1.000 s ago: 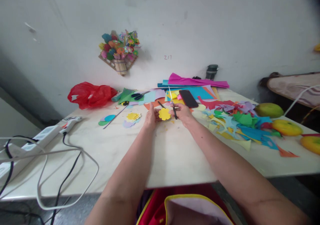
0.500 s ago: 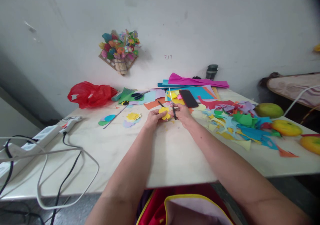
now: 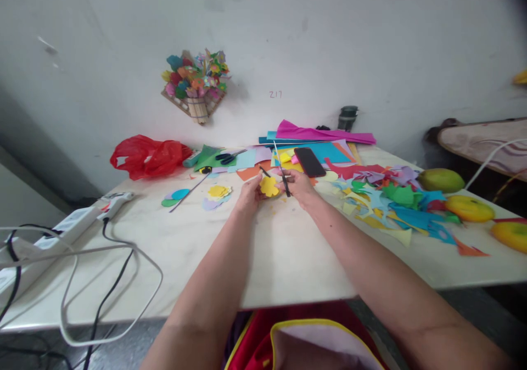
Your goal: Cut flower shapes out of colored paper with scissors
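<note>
A yellow paper flower with rounded petals is pinched at its left edge by my left hand, a little above the table. Close beside it, my right hand is closed on a slim tool with a long silvery shaft and a black lower end. That tool points up and away from me; its exact kind is unclear. Just behind the flower shows a short dark stick. To the left lies a stack of yellow paper flowers on lilac paper shapes.
Paper scraps and mangoes lie on the right. A phone, coloured sheets and dark-handled scissors are behind my hands. Left are a red plastic bag, a power strip and loose cables.
The yellow flower has turned in my left hand and shows more of its face. The slim tool's tip has shifted slightly left. My right hand still grips it.
</note>
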A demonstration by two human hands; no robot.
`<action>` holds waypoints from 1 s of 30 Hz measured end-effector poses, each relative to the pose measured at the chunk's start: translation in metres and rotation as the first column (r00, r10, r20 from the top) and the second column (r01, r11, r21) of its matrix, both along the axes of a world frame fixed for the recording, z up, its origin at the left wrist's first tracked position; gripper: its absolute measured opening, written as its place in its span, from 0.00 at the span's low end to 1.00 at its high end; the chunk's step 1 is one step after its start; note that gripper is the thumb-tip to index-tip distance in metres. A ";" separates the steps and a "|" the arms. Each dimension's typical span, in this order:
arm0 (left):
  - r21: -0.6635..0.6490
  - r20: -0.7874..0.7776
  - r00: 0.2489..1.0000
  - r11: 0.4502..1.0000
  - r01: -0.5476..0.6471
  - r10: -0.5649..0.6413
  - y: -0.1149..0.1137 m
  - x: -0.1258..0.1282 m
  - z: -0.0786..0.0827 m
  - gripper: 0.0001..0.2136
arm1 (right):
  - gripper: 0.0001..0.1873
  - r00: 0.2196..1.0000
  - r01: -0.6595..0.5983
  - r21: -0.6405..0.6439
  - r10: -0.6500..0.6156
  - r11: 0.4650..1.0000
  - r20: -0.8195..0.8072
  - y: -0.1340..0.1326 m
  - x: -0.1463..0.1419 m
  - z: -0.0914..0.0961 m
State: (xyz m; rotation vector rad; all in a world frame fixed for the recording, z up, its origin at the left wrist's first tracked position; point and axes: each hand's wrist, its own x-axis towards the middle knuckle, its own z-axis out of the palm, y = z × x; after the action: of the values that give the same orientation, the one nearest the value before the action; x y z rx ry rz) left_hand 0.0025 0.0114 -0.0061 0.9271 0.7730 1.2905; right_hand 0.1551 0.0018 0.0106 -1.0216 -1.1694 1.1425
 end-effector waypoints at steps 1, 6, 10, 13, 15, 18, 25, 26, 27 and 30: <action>0.025 -0.017 0.999 0.999 0.045 -0.044 -0.001 0.000 0.000 0.16 | 0.28 1.000 0.001 0.001 -0.001 1.000 -0.003 0.001 0.001 -0.002; 0.115 -0.064 0.992 0.986 0.117 -0.110 -0.003 -0.001 -0.002 0.16 | 0.27 1.000 0.007 0.023 -0.007 1.000 -0.022 0.001 0.002 -0.005; 0.095 -0.047 0.998 0.994 0.057 -0.053 -0.001 -0.003 -0.004 0.16 | 0.25 1.000 -0.002 -0.010 0.001 1.000 -0.016 -0.002 0.004 -0.002; 0.060 -0.034 0.999 0.998 0.013 -0.011 0.002 -0.003 -0.004 0.15 | 0.21 1.000 -0.018 -0.039 0.019 0.999 0.009 -0.004 0.008 0.001; 0.037 -0.032 0.999 0.999 -0.028 0.029 0.003 -0.004 -0.004 0.13 | 0.19 0.998 -0.050 -0.047 0.052 0.998 0.042 -0.006 0.011 0.003; 0.023 -0.022 0.997 0.997 -0.068 0.069 0.003 -0.004 -0.003 0.13 | 0.20 0.985 -0.125 -0.044 0.129 0.991 0.112 -0.009 0.015 0.003; 0.037 0.032 0.999 0.998 -0.045 0.044 0.003 -0.008 -0.003 0.11 | 0.20 0.925 -0.266 -0.077 0.277 0.961 0.259 -0.010 0.022 0.003; 0.036 0.038 0.998 0.998 -0.046 0.044 0.003 -0.009 -0.003 0.11 | 0.19 0.917 -0.279 -0.087 0.292 0.956 0.270 -0.010 0.023 0.003; 0.036 0.042 0.998 0.998 -0.048 0.046 0.003 -0.009 -0.004 0.11 | 0.19 0.910 -0.289 -0.096 0.305 0.952 0.281 -0.010 0.023 0.004; 0.039 0.035 0.998 0.998 -0.049 0.047 0.003 -0.009 -0.004 0.12 | 0.18 0.888 -0.309 -0.129 0.334 0.942 0.317 -0.012 0.025 0.006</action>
State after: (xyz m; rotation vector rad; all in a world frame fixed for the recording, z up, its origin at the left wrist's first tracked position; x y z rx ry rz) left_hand -0.0069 0.0149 -0.0103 0.9210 0.7493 1.3648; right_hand 0.1796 -0.0099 0.0165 -1.1382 -1.6255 1.3116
